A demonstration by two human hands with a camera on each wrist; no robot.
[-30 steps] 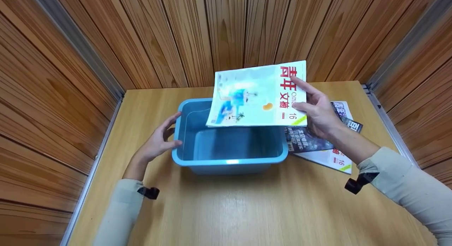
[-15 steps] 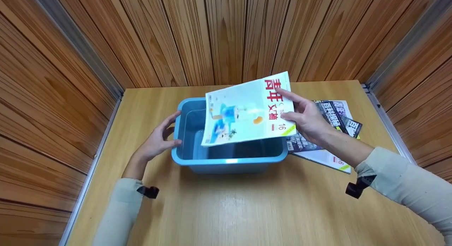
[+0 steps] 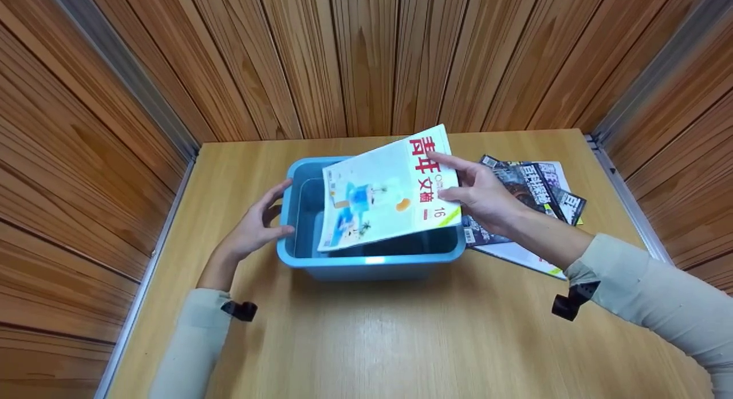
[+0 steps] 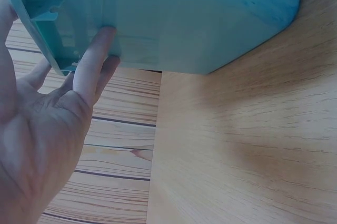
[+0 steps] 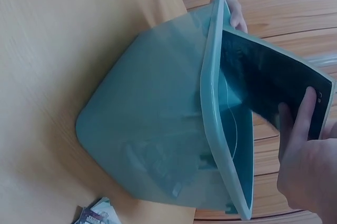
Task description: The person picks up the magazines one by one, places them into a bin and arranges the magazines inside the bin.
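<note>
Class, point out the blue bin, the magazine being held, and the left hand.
blue bin (image 3: 372,262), head view, near rim.
magazine (image 3: 378,201), head view, cover's middle.
left hand (image 3: 252,234), head view, back of hand.

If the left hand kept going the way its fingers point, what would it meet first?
The left hand already touches the blue bin at its left wall and rim, so pushing on would likely just press that wall.

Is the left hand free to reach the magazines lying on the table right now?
Probably not easily. The left hand rests on the left wall of the blue bin, while the magazines on the table lie beyond the bin's far side, with the bin, the right hand and its held magazine between.
</note>
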